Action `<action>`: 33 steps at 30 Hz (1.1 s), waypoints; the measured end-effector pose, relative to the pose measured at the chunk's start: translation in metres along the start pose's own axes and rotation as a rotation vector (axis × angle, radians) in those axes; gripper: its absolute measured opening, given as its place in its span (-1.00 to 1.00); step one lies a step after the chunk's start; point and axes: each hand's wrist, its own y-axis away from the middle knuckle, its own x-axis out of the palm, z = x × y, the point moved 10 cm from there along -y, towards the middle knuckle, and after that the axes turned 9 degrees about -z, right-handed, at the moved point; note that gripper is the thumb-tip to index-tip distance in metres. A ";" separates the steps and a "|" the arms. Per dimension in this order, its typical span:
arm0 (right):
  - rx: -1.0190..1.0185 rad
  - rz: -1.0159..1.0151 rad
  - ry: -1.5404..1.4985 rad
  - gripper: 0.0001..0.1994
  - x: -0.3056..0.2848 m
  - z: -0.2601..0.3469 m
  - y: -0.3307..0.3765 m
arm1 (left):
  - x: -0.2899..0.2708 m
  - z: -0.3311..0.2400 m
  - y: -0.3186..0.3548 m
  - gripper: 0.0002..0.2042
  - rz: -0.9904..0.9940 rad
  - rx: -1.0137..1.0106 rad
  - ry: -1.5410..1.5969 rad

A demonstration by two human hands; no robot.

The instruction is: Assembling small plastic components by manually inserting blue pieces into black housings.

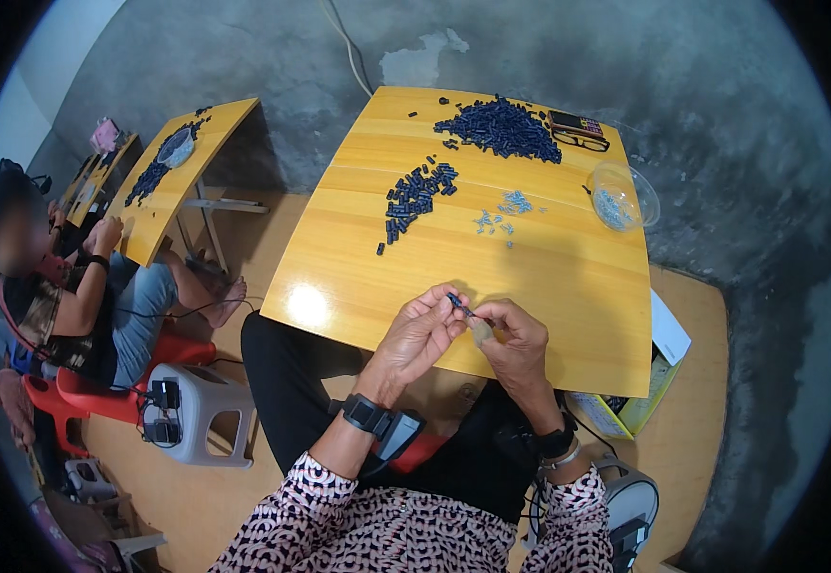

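The small dark piece [455,302] is held up between both hands, over the near edge of the counter [358,267]. The left hand's [415,339] grip pinches one end, and the right hand's [515,346] grip pinches the other (anything tinier there is too small to tell). It looks light, hard and maybe slippery, so its sides seem best to hold. The counter is smooth, shiny wood with dark piles [501,131] and silver bits [515,202]. The wall [721,162] is gray; another person [79,310] sits leftward.
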 end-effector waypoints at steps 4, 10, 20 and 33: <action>-0.005 0.019 0.027 -0.90 0.000 0.003 -0.001 | 0.000 0.001 0.000 -0.84 0.008 -0.010 0.003; -0.024 0.031 0.031 -0.90 0.002 0.004 -0.002 | -0.001 0.002 0.000 -0.84 0.014 -0.010 -0.011; -0.045 0.026 0.037 -0.90 0.002 0.007 -0.002 | -0.002 0.003 0.000 -0.84 0.005 -0.006 -0.040; -0.058 0.030 0.084 -0.90 0.001 0.012 -0.002 | 0.004 0.002 0.001 -0.86 0.000 0.004 -0.055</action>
